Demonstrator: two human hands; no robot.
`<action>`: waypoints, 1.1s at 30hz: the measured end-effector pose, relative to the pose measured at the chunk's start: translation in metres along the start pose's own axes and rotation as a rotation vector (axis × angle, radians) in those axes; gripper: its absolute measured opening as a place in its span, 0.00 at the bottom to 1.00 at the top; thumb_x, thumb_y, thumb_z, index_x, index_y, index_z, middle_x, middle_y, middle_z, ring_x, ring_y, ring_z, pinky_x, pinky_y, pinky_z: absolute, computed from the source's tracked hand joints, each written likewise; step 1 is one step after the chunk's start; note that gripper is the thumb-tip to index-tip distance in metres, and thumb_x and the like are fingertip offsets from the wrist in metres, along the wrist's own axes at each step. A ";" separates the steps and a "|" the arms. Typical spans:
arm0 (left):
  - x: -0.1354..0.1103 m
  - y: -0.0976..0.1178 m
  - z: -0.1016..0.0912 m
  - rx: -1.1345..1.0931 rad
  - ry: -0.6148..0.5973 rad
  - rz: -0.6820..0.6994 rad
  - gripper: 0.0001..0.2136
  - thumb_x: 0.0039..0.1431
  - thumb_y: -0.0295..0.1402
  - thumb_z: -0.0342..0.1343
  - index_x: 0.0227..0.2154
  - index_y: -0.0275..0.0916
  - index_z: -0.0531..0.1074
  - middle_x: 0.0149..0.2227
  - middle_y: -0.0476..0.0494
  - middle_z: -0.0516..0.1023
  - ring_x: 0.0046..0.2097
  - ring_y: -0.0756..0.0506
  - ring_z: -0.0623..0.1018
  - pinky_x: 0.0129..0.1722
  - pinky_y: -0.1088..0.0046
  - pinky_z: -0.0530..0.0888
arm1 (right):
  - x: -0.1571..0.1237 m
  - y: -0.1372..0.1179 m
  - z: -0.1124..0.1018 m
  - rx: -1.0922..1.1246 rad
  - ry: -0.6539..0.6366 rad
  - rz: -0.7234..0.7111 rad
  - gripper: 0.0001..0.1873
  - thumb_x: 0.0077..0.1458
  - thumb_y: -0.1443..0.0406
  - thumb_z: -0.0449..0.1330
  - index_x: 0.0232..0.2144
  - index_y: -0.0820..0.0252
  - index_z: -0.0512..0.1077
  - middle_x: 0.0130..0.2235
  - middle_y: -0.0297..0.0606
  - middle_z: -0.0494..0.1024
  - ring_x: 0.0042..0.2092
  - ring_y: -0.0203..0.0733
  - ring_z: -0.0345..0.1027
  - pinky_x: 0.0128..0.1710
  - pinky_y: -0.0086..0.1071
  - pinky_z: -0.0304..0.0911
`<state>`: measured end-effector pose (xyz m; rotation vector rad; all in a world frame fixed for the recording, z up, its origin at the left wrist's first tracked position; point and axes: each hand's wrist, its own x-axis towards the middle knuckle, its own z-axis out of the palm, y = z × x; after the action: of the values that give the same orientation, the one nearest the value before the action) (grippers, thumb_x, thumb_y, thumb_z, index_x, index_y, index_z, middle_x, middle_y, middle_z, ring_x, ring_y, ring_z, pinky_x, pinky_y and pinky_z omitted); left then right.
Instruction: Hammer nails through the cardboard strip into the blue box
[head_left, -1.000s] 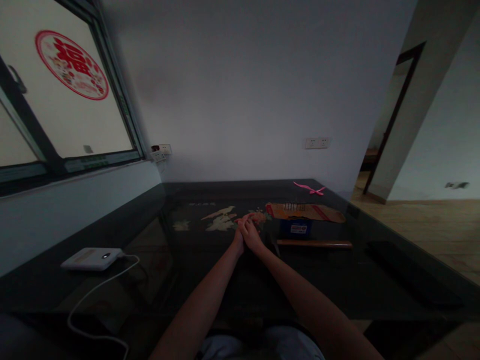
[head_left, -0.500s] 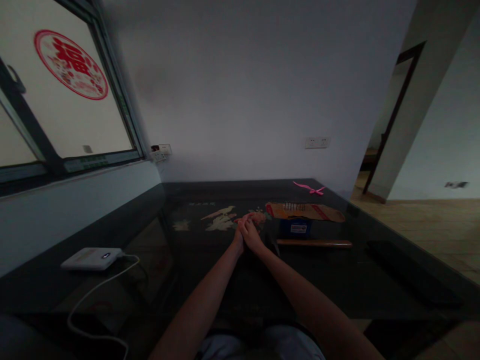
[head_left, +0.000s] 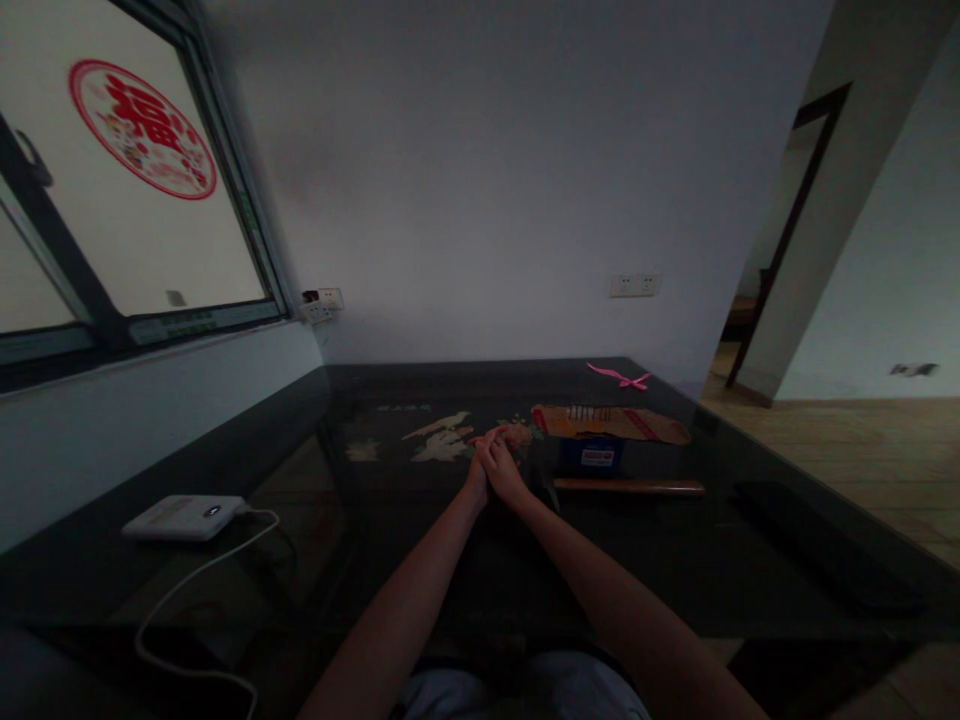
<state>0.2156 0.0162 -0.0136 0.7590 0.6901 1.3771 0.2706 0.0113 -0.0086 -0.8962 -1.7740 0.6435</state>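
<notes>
My two hands meet over the middle of a dark glass table (head_left: pixel 675 560). My left hand (head_left: pixel 477 478) lies against my right hand (head_left: pixel 504 468), fingers pressed together around something small and pink at the fingertips (head_left: pixel 486 437). I cannot make out what that thing is. Just beyond the hands lie pale inlaid figures under the glass (head_left: pixel 442 440). To the right, close by, a blue box (head_left: pixel 597 456) stands under a brown cardboard sheet (head_left: pixel 611 423), with a wooden stick (head_left: pixel 628 487) in front of it.
A white device (head_left: pixel 184 517) with a white cable (head_left: pixel 187 600) sits at the near left. A pink ribbon (head_left: pixel 619 377) lies at the far right corner. A dark flat object (head_left: pixel 817 545) rests near the right edge. A window (head_left: pixel 112 180) is on the left, a doorway (head_left: pixel 780 250) on the right.
</notes>
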 end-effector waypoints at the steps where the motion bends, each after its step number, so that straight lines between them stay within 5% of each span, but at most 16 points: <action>1: -0.001 0.001 0.001 -0.004 -0.005 0.003 0.21 0.53 0.43 0.48 0.47 0.40 0.66 0.42 0.41 0.71 0.42 0.43 0.72 0.39 0.66 0.72 | 0.000 0.000 0.000 0.000 0.001 0.001 0.20 0.60 0.60 0.44 0.41 0.63 0.74 0.42 0.46 0.70 0.46 0.46 0.63 0.47 0.37 0.57; 33: -0.011 0.010 0.010 -0.040 -0.005 -0.006 0.20 0.51 0.43 0.50 0.46 0.41 0.67 0.39 0.44 0.71 0.40 0.44 0.73 0.35 0.69 0.72 | -0.001 -0.001 0.000 0.010 0.016 0.009 0.20 0.60 0.59 0.45 0.42 0.61 0.74 0.43 0.45 0.70 0.46 0.45 0.63 0.48 0.36 0.57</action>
<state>0.2171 0.0044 0.0001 0.7278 0.6587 1.3796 0.2705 0.0103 -0.0081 -0.9007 -1.7514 0.6492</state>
